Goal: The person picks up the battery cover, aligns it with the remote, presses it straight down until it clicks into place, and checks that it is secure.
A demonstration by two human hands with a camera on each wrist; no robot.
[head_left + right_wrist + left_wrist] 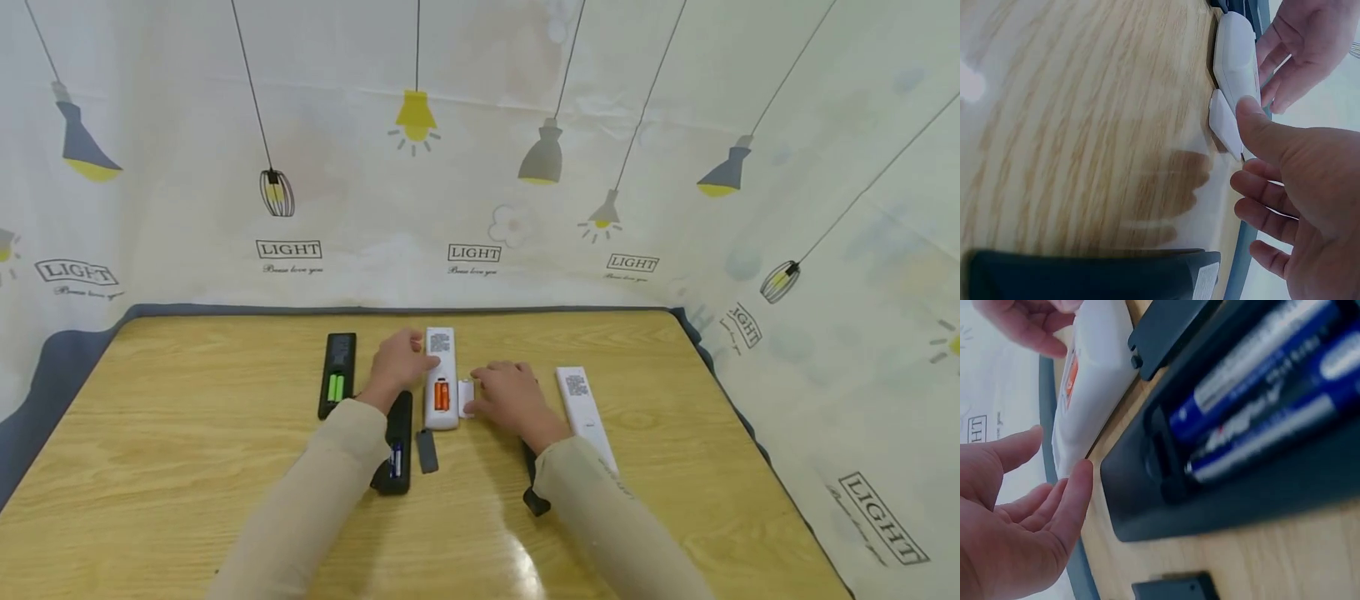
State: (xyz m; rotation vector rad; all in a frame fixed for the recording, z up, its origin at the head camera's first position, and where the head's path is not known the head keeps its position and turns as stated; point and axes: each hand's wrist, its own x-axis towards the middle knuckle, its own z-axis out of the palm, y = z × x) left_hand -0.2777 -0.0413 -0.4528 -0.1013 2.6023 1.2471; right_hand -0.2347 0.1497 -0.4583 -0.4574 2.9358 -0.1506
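Note:
A white remote control (441, 367) lies face down mid-table, two orange batteries (442, 396) showing in its uncovered compartment. My left hand (397, 364) is at its left side, thumb over the remote's upper part; in the left wrist view the thumb and fingers (1071, 506) are spread with nothing between them. Beside the remote's right edge lies its white battery cover (466, 398). My right hand (513, 396) is over the cover's right side, thumb and fingertips close to it. The right wrist view shows that hand's fingers (1266, 219) loosely bent around nothing.
A black remote (337, 375) with green batteries lies left. Nearer, another black remote (1141, 515) holds blue batteries, with a dark cover (427, 452) beside it. To the right are a white remote (585, 408) and a black one (1085, 275), partly under the right arm.

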